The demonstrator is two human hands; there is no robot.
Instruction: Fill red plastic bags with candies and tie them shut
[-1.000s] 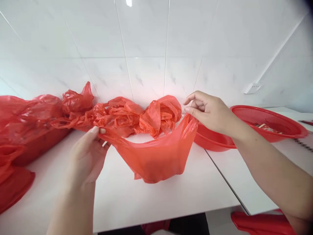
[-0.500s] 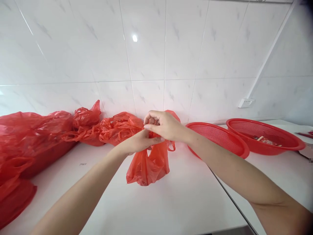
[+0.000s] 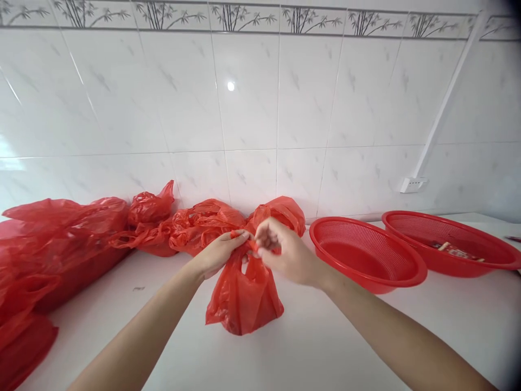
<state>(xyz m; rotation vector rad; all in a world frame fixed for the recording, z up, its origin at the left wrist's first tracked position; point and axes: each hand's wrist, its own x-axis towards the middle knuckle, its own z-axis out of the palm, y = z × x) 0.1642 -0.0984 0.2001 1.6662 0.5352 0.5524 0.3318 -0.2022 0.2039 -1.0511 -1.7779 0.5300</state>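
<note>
A small red plastic bag (image 3: pixel 244 296) stands on the white counter (image 3: pixel 317 347) in the middle of the view. My left hand (image 3: pixel 220 252) pinches one handle at the bag's top. Close beside it, my right hand (image 3: pixel 285 252) has its fingers closed round the other handle, slightly smeared by motion. The two hands almost touch above the bag's mouth. What the bag contains is hidden.
Several filled red plastic bags (image 3: pixel 195 222) lie in a row along the tiled wall, with a larger heap (image 3: pixel 44 244) at the left. Two red mesh baskets (image 3: pixel 366 252) (image 3: pixel 451 244) sit at the right; the far one holds small packets. A white socket (image 3: pixel 412 184) is on the wall.
A second ago my hands held the bag's handles stretched far apart. They have come together above the bag, which now stands bunched and upright. The view has tilted up.
</note>
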